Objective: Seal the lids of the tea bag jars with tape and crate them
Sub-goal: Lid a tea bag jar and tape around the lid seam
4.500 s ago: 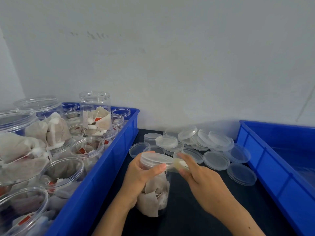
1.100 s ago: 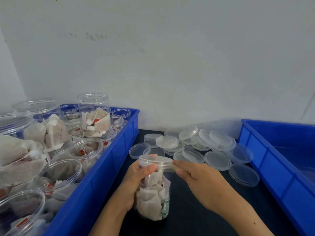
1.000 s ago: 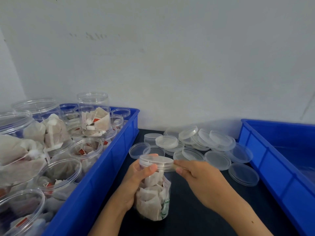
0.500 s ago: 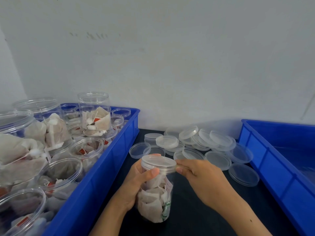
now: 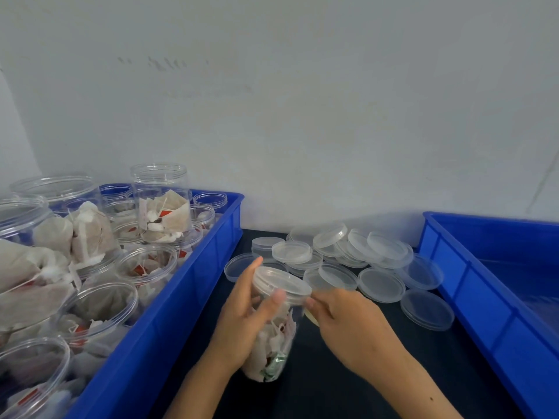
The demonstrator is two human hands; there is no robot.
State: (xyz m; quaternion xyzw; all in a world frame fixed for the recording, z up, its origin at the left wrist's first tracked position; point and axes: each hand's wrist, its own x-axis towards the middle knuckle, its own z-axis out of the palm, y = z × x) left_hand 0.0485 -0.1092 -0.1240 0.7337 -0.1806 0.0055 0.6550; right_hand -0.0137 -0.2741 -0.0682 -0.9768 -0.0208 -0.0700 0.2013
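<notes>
- Head view, low centre: clear round plastic jar packed with pale tea bags, gripped between both hands over the black tabletop.
- Left hand wrapped round the jar's wall from nine o'clock, thumb across the near side just under the clear plastic lid, fingertips showing behind the rim.
- Right hand touching the lid's edge from three o'clock, fingers pinched on a small yellowish bit of tape; too blurred to tell whether stuck down yet.
- Long axis of the jar off upright, top leaning toward one o'clock, lid face tipped to the right hand.
- Seam between lid and jar right at the right fingertips, so nearer to that hand; left hand better placed for turning the body. Likely step in hand: running tape round the seam.
- Loose clear round lids heaped beyond the jar at twelve to two o'clock, apart from it.
- Open blue plastic crate at three o'clock, on the right hand's side, probably the drop-off for sealed jars.
- Blue plastic crate full of open jars of tea bags at nine o'clock, beside the left forearm.
</notes>
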